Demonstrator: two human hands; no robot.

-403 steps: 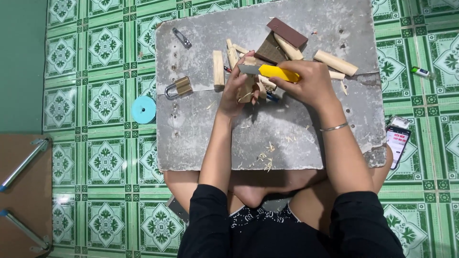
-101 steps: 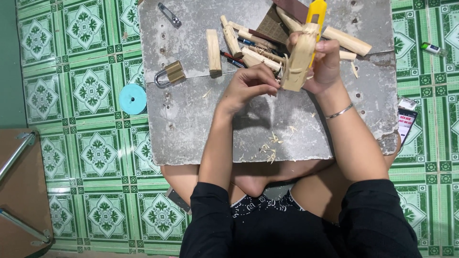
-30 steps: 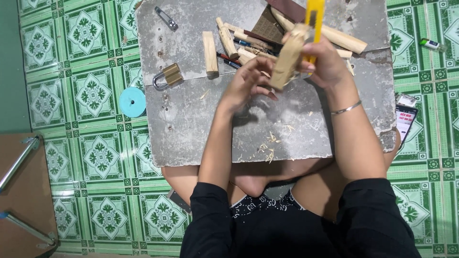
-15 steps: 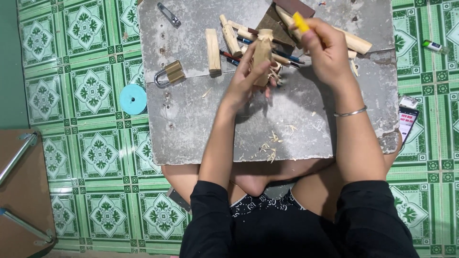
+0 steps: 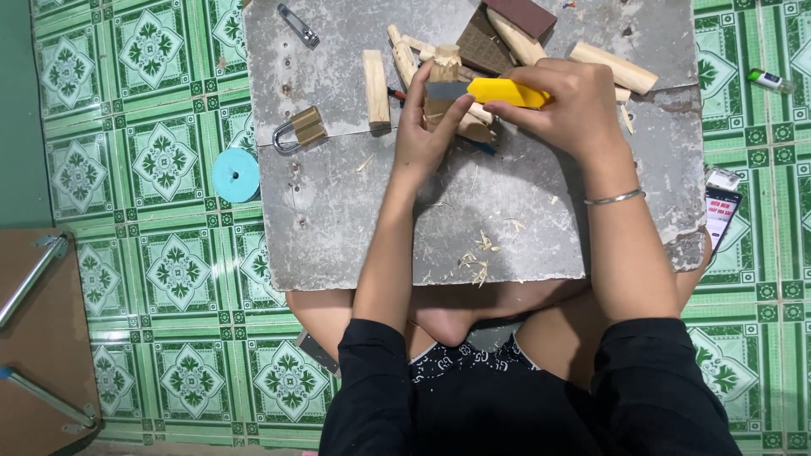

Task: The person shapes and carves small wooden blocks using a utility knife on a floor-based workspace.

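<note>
My left hand (image 5: 429, 128) grips a small light wooden piece (image 5: 445, 61) and holds it upright over the grey board (image 5: 355, 211). My right hand (image 5: 573, 103) holds a yellow utility knife (image 5: 500, 90) lying sideways, its blade end against the wooden piece near my left thumb. A silver bangle (image 5: 615, 198) sits on my right wrist. Wood shavings (image 5: 480, 257) lie on the board below my hands.
Several wooden sticks (image 5: 374, 87) and dark brown blocks (image 5: 519, 15) lie at the board's far side. A brass padlock (image 5: 302, 131) and a metal clip (image 5: 297, 24) lie left. A blue tape roll (image 5: 235, 175), a phone (image 5: 723, 216) and a small green tube (image 5: 769, 80) rest on the green tiled floor.
My right hand has lowered the knife from a raised, upright pose to lie sideways against the wood. My left hand now holds the wooden piece lower, close to the board.
</note>
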